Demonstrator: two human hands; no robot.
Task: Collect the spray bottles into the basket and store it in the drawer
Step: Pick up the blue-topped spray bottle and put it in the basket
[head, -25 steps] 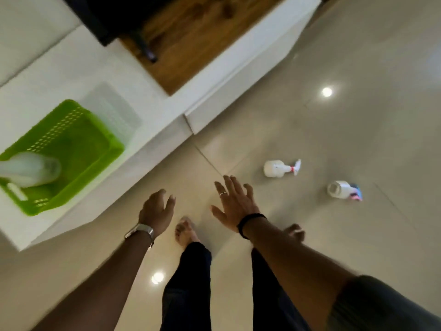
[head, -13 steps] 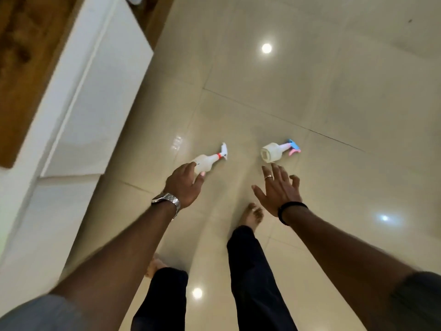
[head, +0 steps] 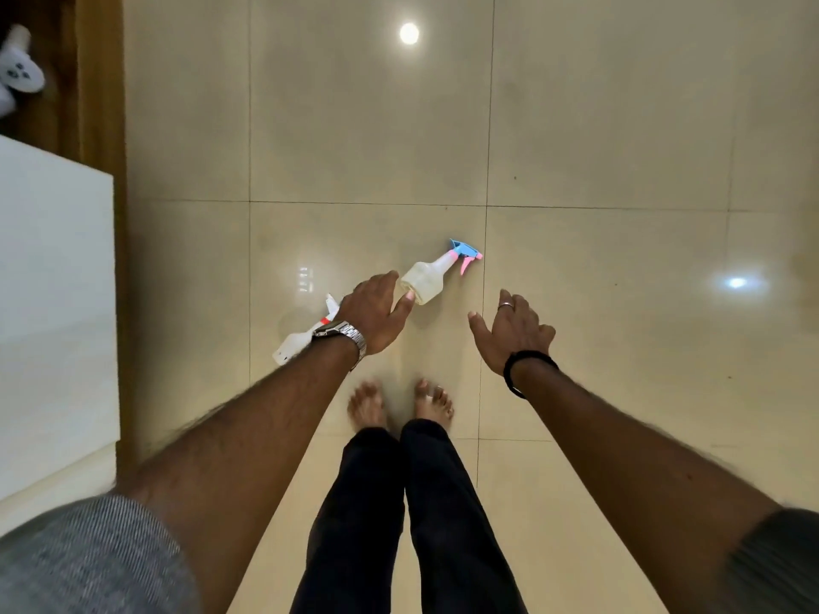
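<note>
Two spray bottles lie on their sides on the glossy beige tiled floor point(head: 598, 126), in front of the person's bare feet point(head: 401, 403). The bottle with the blue and pink trigger point(head: 432, 274) has its long axis running from lower left to upper right: its wide white base faces the left hand and its nozzle points up and to the right, away from the person. The bottle with the red collar point(head: 306, 332) lies just to the left of it on much the same slant, base toward the lower left and white trigger head toward the upper right; its middle is hidden behind the left wrist. No label or writing can be read on either bottle.

The left hand point(head: 376, 314), with a metal watch point(head: 343, 336) on the wrist, reaches out with fingers spread and nothing in its grip. Its thumb tip looks to be at the base of the blue-trigger bottle, though actual contact cannot be told. The right hand point(head: 512, 330), with a ring and a black wristband point(head: 525, 370), hovers open and empty to the right of that bottle, palm down, clear of it.

A white cabinet point(head: 53, 303) stands along the left edge, with a wooden strip beside it. A blurred white object point(head: 20, 70) sits at the top left corner
</note>
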